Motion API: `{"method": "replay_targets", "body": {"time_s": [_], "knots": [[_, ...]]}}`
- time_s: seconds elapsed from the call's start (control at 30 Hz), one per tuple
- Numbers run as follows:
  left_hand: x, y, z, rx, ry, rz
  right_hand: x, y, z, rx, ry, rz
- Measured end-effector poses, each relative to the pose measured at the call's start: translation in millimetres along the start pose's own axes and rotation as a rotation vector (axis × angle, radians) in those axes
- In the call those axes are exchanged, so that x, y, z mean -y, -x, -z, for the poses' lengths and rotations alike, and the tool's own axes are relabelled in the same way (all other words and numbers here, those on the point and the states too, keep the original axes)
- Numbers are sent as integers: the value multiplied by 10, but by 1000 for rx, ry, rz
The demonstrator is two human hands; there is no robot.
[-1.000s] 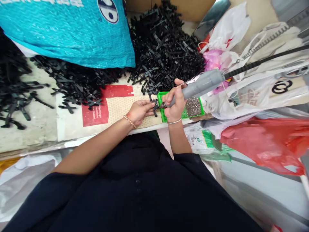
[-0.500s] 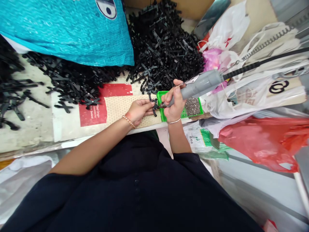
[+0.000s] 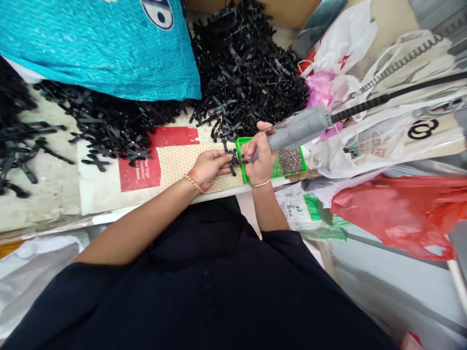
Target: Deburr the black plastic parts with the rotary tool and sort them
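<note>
My left hand (image 3: 209, 169) is closed in a pinch on a small black plastic part (image 3: 232, 163) with several arms, at the left edge of a green basket. My right hand (image 3: 260, 158) is wrapped round a grey electric screwdriver (image 3: 297, 130), which slants down to the left. Its tip meets the black part or lies right against it; the exact contact is too small to make out. Small metal screws (image 3: 291, 161) lie heaped in the right half of the green basket (image 3: 304, 170). Beneath my left hand is a tan honeycomb-patterned mat (image 3: 178, 163).
Behind my hands rises a big heap of black plastic parts (image 3: 248, 73); more lie to the left (image 3: 105, 129). A turquoise bag (image 3: 102, 48) covers some. Plastic bags (image 3: 394, 209) crowd the right side. A black cable (image 3: 404, 95) and a coiled cord (image 3: 404, 58) run off to the right.
My right hand and the screwdriver have shifted slightly left and down, bringing the tip closer to the black part. My left hand keeps its pinch in nearly the same place.
</note>
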State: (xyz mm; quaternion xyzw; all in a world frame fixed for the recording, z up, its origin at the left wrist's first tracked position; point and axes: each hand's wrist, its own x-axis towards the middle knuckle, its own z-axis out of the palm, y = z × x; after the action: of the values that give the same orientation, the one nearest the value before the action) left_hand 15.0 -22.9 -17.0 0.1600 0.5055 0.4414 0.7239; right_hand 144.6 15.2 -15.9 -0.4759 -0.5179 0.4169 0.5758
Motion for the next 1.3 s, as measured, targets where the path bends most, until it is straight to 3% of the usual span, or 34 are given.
{"method": "replay_targets", "body": {"time_s": [0.2, 0.5, 0.87, 1.03, 1.17, 1.3], "knots": [[3, -3, 4, 3, -6, -4, -90, -2, 42, 58, 0, -4], [11, -7, 7, 19, -14, -8, 43, 11, -12, 20, -155, 82], [-8, -2, -9, 1, -8, 4, -111, 31, -33, 43, -101, 66], [-47, -4, -31, -26, 12, 39, -145, -15, -31, 228, -222, 130], [-79, -2, -54, -63, 30, 59, -119, -75, 18, 434, -266, 99], [-84, 0, -54, -55, 3, 55, -84, -92, 3, 548, -230, 48]]}}
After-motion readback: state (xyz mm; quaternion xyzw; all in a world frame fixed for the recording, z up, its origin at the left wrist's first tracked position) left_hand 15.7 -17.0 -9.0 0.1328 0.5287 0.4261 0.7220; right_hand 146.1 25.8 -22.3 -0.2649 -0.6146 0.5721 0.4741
